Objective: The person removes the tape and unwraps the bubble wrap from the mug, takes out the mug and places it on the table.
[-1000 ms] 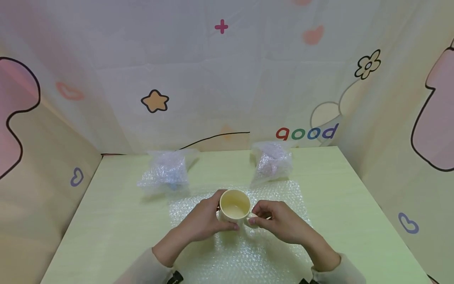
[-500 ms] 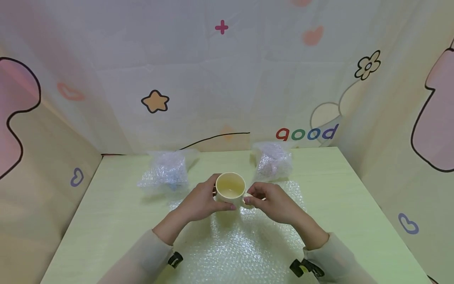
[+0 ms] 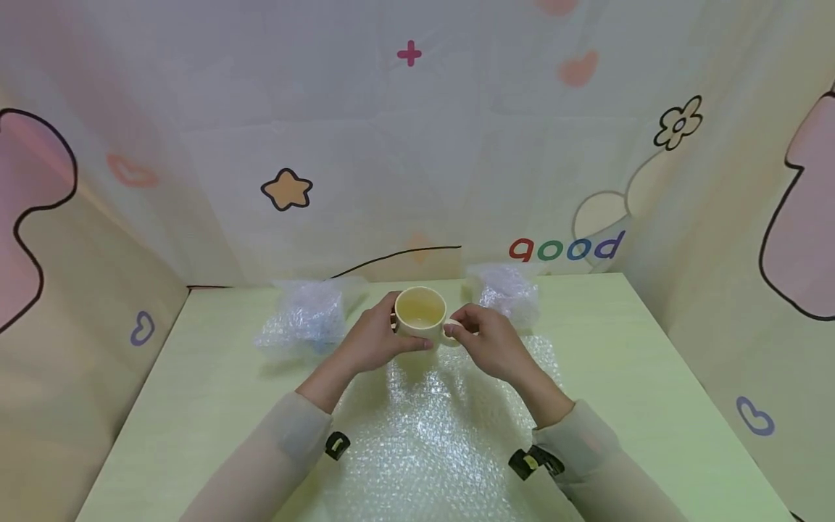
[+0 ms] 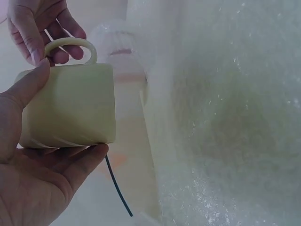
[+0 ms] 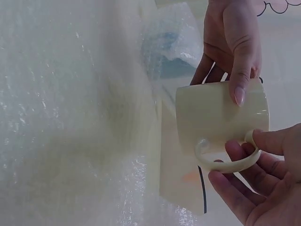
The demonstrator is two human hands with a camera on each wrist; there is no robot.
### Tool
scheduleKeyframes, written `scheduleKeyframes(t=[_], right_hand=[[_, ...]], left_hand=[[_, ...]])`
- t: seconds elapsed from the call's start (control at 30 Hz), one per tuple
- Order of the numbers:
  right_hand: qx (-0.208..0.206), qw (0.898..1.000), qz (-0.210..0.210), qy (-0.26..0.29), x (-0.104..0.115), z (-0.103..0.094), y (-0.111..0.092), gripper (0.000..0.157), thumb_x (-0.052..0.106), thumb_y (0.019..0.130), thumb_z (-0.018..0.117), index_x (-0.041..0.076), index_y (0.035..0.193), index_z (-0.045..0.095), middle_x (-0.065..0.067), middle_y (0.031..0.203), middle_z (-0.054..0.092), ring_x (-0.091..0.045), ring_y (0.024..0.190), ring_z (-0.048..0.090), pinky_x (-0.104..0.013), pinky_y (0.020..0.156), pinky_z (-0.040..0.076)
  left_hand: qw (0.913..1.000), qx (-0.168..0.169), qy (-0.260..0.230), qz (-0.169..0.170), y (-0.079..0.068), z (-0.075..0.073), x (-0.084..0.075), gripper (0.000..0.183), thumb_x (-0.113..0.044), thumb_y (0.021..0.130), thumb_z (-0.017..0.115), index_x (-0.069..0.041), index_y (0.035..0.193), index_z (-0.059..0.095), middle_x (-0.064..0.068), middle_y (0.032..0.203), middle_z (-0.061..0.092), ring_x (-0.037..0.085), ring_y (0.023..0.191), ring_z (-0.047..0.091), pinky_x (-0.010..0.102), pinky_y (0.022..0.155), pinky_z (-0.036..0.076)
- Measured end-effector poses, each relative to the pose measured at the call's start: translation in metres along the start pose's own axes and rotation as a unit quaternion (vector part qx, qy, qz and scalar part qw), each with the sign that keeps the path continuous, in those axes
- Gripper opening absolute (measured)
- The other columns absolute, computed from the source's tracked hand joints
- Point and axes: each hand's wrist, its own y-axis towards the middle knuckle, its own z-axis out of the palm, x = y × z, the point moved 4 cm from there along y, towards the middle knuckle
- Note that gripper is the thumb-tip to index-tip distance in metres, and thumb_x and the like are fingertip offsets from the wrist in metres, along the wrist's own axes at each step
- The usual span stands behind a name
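Observation:
A cream-coloured mug (image 3: pixel 420 309) is held upright above the far part of a bubble wrap sheet (image 3: pixel 443 435), its mouth facing the head camera. My left hand (image 3: pixel 380 333) grips the body from the left, thumb across the near side and fingers round the far side, as the left wrist view also shows. On the other side, my right hand (image 3: pixel 491 339) pinches the mug's handle (image 5: pixel 230 165) between thumb and fingers. The mug's inside looks plain and pale yellow. In both wrist views it hangs apart from the sheet.
Two bubble-wrapped bundles stand at the back of the pale table (image 3: pixel 196 406): a left bundle (image 3: pixel 306 312) and a right bundle (image 3: pixel 507 293). What they contain is blurred by the wrap. A printed curtain (image 3: pixel 365 145) rises behind the table's back edge.
Both hands have carried the mug away from the body, towards the back of the table and slightly left. Their hold on it looks the same. The sheet and bundles have stayed put.

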Motion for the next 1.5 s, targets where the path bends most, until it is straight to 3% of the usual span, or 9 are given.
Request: scheduleKeyframes(t=[0.13, 0.33, 0.63, 1.1, 1.5], right_hand=[[-0.02, 1.0, 0.02, -0.008, -0.003, 0.001, 0.011, 0.019, 0.027, 0.102, 0.067, 0.01, 0.109, 0.073, -0.005, 0.102, 0.074, -0.023, 0.099, 0.067, -0.039, 0.083, 0.056], [-0.044, 0.998, 0.043, 0.0, -0.011, 0.005, 0.029, 0.021, 0.027, 0.102, 0.066, 0.008, 0.11, 0.072, -0.008, 0.103, 0.074, -0.024, 0.096, 0.066, -0.041, 0.084, 0.055], [-0.076, 0.992, 0.089, 0.038, -0.021, 0.015, 0.055, 0.025, 0.028, 0.102, 0.066, 0.006, 0.113, 0.07, -0.015, 0.118, 0.073, -0.033, 0.114, 0.069, -0.049, 0.093, 0.058], [-0.114, 0.975, 0.135, 0.138, -0.037, 0.041, 0.096, 0.024, 0.019, 0.104, 0.063, 0.004, 0.121, 0.068, -0.015, 0.122, 0.065, -0.026, 0.109, 0.061, -0.033, 0.088, 0.049], [-0.153, 0.951, 0.153, 0.22, -0.055, 0.06, 0.111, 0.024, 0.013, 0.104, 0.061, 0.004, 0.125, 0.067, -0.015, 0.129, 0.063, -0.027, 0.116, 0.062, -0.029, 0.084, 0.05]], left_hand=[[0.9999, -0.015, -0.006, -0.006, 0.011, -0.001, 0.004, 0.087, -0.035, 0.077, 0.093, -0.015, 0.148, 0.047, 0.003, 0.136, 0.064, 0.026, 0.126, 0.063, 0.048, 0.1, 0.056], [0.9993, -0.034, -0.008, -0.013, 0.027, -0.001, 0.012, 0.091, -0.036, 0.077, 0.093, -0.012, 0.15, 0.045, 0.007, 0.136, 0.063, 0.027, 0.124, 0.063, 0.046, 0.098, 0.056], [0.9979, -0.055, -0.019, -0.028, 0.047, -0.001, 0.027, 0.091, -0.035, 0.079, 0.092, -0.009, 0.151, 0.043, 0.01, 0.14, 0.063, 0.03, 0.131, 0.06, 0.049, 0.104, 0.054], [0.9845, -0.147, 0.012, -0.095, 0.064, 0.003, 0.049, 0.094, -0.046, 0.078, 0.09, -0.01, 0.151, 0.043, 0.014, 0.145, 0.061, 0.034, 0.131, 0.06, 0.052, 0.107, 0.051], [0.9745, -0.194, 0.002, -0.113, 0.074, 0.016, 0.059, 0.092, -0.041, 0.078, 0.091, -0.008, 0.15, 0.042, 0.017, 0.142, 0.062, 0.037, 0.129, 0.061, 0.053, 0.107, 0.05]])
